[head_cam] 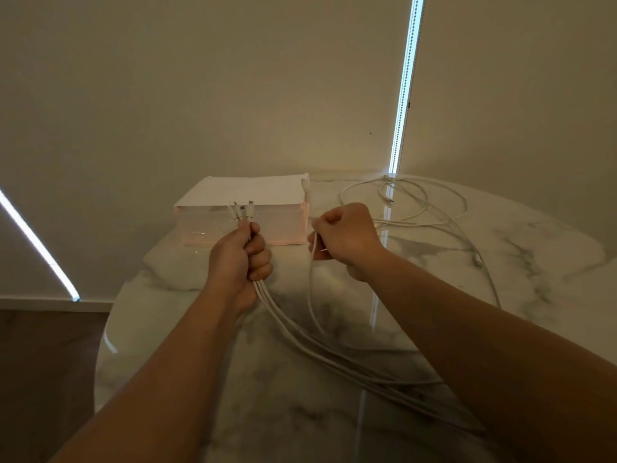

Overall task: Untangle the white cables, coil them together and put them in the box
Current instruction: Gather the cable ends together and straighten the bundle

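The left grip [238,259] is closed round a bundle of cables [287,329], with their plugs [242,210] sticking out at 12 o'clock. At its 3 o'clock the right grip [344,238] pinches what looks like one more strand [311,289]. The box [277,225] stands on the surface [517,262] just beyond both grips. Loose loops [434,208] lie at 2 o'clock.

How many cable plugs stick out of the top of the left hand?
3, in a row above the left hand, before the box: left plug, middle plug, right plug. The fist may hide others.
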The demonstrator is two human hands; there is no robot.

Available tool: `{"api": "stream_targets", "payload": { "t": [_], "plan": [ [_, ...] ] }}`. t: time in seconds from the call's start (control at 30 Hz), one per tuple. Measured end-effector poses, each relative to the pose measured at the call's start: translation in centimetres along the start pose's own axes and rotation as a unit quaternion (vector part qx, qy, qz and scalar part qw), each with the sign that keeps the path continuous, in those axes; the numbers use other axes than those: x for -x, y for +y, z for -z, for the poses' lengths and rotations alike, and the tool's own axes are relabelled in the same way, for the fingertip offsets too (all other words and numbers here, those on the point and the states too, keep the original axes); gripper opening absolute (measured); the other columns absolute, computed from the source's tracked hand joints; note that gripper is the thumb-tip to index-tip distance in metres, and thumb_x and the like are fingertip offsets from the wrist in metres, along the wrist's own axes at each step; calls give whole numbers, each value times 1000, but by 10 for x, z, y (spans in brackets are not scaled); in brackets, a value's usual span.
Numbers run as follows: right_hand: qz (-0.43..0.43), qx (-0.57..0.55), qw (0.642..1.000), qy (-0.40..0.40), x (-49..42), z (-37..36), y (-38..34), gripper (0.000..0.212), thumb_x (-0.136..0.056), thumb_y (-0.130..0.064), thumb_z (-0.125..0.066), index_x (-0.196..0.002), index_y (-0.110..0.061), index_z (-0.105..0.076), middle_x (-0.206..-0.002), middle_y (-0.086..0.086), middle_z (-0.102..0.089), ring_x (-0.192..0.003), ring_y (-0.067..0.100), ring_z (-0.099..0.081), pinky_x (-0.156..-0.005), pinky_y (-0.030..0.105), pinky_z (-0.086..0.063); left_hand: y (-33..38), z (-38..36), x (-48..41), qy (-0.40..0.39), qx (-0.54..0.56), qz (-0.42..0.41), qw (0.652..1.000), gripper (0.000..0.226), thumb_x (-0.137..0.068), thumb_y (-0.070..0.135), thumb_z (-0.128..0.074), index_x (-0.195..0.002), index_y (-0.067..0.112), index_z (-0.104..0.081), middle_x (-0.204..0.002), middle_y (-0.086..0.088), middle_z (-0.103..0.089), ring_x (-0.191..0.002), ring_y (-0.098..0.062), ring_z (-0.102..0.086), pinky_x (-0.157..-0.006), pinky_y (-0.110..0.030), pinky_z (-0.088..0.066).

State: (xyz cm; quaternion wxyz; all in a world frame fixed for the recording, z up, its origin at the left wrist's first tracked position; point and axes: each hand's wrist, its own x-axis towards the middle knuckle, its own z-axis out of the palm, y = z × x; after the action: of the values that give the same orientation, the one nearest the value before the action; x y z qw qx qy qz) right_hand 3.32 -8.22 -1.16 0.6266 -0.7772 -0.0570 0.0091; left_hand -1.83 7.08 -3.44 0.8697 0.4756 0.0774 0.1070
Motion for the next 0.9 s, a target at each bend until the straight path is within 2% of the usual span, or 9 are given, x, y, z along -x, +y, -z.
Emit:
{"api": "stream_targets", "payload": {
  "t": [0.07, 0.17, 0.27, 0.37, 0.47, 0.5, 0.57, 0.77, 0.9],
  "plan": [
    [24, -64, 997, -48, 17, -7, -13, 14, -95, -9, -61, -85, 1, -65, -75, 18, -68, -53, 23, -66, -52, 35, -57, 1, -2, 2, -2, -19, -20, 1000, 35, -107, 28, -30, -80, 14, -48, -51, 5, -29, -37, -6, -19, -36, -19, -13],
    [55, -77, 992, -78, 39, -22, -22, 13, -94, -11, -62, -91, 1, -66, -73, 15, -69, -51, 22, -65, -51, 32, -54, 0, -6, 7, 12, -52, -51, 997, 35, -107, 27, -32, -79, 12, -48, -55, 1, -30, -42, -10, -23, -40, -23, -19],
    [62, -77, 991, -92, 53, -36, -22, 13, -94, -13, -63, -86, -3, -68, -68, 12, -70, -52, 24, -66, -53, 37, -58, 2, -12, 14, 50, -86, -64, 993, 37, -106, 27, -35, -78, 9, -51, -48, -1, -41, -40, -15, -38, -38, -21, -35],
    [56, -45, 994, -80, 56, -46, -19, 13, -93, -15, -65, -81, -11, -68, -68, 9, -71, -56, 25, -70, -61, 44, -62, 4, -16, 17, 65, -97, -62, 991, 34, -106, 25, -36, -85, 7, -56, -45, -1, -55, -32, -10, -49, -33, -17, -39],
    [65, 4, 997, -42, 50, -53, -10, 14, -90, -16, -68, -76, -15, -71, -71, 8, -72, -62, 25, -71, -66, 45, -62, 6, -12, 14, 57, -57, -48, 996, 32, -105, 26, -40, -100, 3, -60, -81, -11, -75, -63, -18, -71, -52, -25, -54],
    [66, 12, 997, -34, 49, -54, -7, 13, -89, -16, -69, -76, -14, -72, -71, 8, -72, -63, 25, -71, -67, 44, -61, 6, -11, 13, 52, -44, -40, 997, 33, -105, 27, -39, -103, 1, -61, -91, -14, -75, -75, -23, -74, -58, -29, -57],
    [66, 21, 997, -25, 49, -56, -3, 15, -88, -16, -70, -74, -11, -73, -68, 8, -71, -61, 25, -71, -65, 43, -61, 5, -10, 10, 44, -15, -26, 999, 37, -105, 29, -39, -107, -1, -61, -99, -18, -73, -82, -26, -73, -64, -31, -58],
    [55, 33, 998, 6, 44, -57, -4, 14, -87, -19, -72, -74, -12, -74, -69, 5, -71, -64, 22, -70, -71, 39, -61, 4, -11, 9, 31, 21, -9, 999, 42, -105, 31, -37, -102, -1, -64, -96, -19, -73, -83, -28, -72, -68, -35, -58],
    [37, 36, 999, -12, 46, -60, -4, 12, -86, -17, -71, -75, -13, -73, -71, 6, -72, -66, 23, -71, -71, 41, -61, 3, -11, 9, 48, -25, -30, 998, 34, -105, 28, -37, -90, 6, -58, -81, -11, -73, -69, -21, -72, -60, -29, -58]
  ]
}}
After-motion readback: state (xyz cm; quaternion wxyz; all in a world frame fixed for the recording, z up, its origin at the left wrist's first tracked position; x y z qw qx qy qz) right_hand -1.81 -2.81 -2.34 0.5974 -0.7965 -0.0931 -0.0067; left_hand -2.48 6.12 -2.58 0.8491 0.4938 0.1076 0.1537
